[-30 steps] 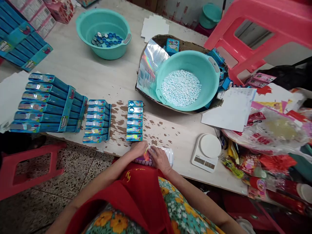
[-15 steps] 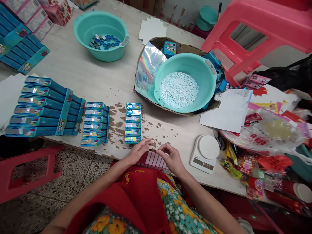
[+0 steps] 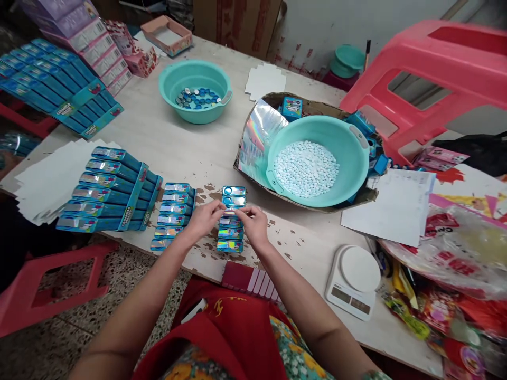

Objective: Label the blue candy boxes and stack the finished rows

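Both my hands are over a short column of small blue boxes [image 3: 231,233] on the table. My left hand [image 3: 204,220] and my right hand [image 3: 255,224] pinch a thin, pale sticker [image 3: 229,212] from its two ends, over the third box from the far end. The two far boxes show round marks on their tops; nearer ones carry shiny strips. At the table edge by my lap lies a sheet of stickers [image 3: 261,283], maroon at its left and pale pink strips at its right. My fingertips partly hide the sticker.
To the left stand a shorter stack of blue boxes [image 3: 173,211] and a larger one [image 3: 114,192]. A teal basin of white candies [image 3: 356,182] rests in a cardboard box [image 3: 237,161]. A basin of blue-and-silver discs [image 3: 168,89] is behind. A scale [image 3: 352,282] stands right.
My hands have moved from the sticker sheet at my lap, forward to the column of blue boxes, with the sticker between them. The camera view has shifted.
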{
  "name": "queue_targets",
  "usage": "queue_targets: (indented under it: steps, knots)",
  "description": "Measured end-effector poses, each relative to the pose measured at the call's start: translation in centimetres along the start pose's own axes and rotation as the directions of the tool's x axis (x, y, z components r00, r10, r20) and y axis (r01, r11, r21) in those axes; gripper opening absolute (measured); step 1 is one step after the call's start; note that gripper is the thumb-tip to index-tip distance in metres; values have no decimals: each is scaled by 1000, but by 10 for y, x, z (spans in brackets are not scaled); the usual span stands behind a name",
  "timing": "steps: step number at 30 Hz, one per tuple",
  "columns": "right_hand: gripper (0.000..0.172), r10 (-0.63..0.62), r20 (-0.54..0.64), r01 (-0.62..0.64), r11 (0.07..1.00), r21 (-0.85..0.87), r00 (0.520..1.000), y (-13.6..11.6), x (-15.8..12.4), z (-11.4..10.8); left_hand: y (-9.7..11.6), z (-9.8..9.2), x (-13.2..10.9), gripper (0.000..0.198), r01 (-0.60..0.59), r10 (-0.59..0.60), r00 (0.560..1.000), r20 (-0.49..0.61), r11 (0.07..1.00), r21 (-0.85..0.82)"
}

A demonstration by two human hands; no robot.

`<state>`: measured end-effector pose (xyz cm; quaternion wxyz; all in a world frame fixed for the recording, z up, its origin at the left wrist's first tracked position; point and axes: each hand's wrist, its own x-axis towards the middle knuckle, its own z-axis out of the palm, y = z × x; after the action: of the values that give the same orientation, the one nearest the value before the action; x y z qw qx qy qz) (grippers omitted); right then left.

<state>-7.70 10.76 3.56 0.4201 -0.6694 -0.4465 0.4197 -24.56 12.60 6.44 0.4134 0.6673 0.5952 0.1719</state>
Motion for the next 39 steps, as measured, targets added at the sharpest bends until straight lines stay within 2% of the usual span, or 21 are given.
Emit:
queue_targets:
  steps: [2,5,8,11,15,18,21,23,24,26,27,29,30,32,34,36,39]
  knots:
    - [13,-30,-60,28,999,-36,998,0,18,16,-9,-10,20,19,-62,63,998,-15,998,27]
    - [11,-51,-115,40,994,-104,992,5,37,32,-22,-13,41,14,-110,111,994,-21,994,27]
    - [10,-65,-130,44,986,-158,989,13,43,40,-36,-5,54,10,-100,100,995,0,995,-1]
    - [11,-72,-168,45,986,-162,983,23,43,44,-48,11,59,10,-84,83,997,-9,993,-89]
    - [28,14,-253,-38,995,-91,967,34,47,50,-59,39,60,16,36,-43,995,-85,996,-79]
    - [27,52,-205,-61,997,-38,977,33,51,47,-66,50,57,20,174,-176,980,-97,984,-24]
    - [27,52,-156,-54,998,-12,986,28,40,26,-69,44,38,19,255,-247,953,-173,966,28]
    - [26,34,-81,-36,999,-22,996,28,16,-1,-63,34,12,17,264,-243,947,-208,962,76]
    - [25,21,-4,-22,999,-44,1000,31,0,-17,-58,29,-5,19,255,-233,953,-192,962,96]
    - [24,28,229,2,991,-130,973,42,-36,-48,-42,27,-42,23,215,-210,975,-68,972,93]
    - [25,39,324,28,979,-200,945,49,-54,-61,-33,31,-60,24,157,-160,986,51,986,64]
    - [27,69,448,100,934,-343,891,67,-85,-79,-16,49,-88,23,-8,4,972,233,1000,14]
    - [24,81,483,138,905,-401,872,76,-95,-84,-10,62,-97,22,-95,85,957,278,995,22]
    - [14,78,527,205,865,-458,846,89,-108,-87,-4,90,-105,27,-223,178,929,325,969,106]
    - [14,24,541,269,849,-455,841,97,-112,-84,-5,113,-102,28,-258,169,920,353,940,223]
    - [18,-66,533,351,818,-455,844,101,-112,-80,-9,126,-95,30,-222,103,926,362,927,303]
    - [26,-190,514,485,694,-532,837,103,-116,-77,-15,131,-86,35,-119,-11,938,346,929,351]
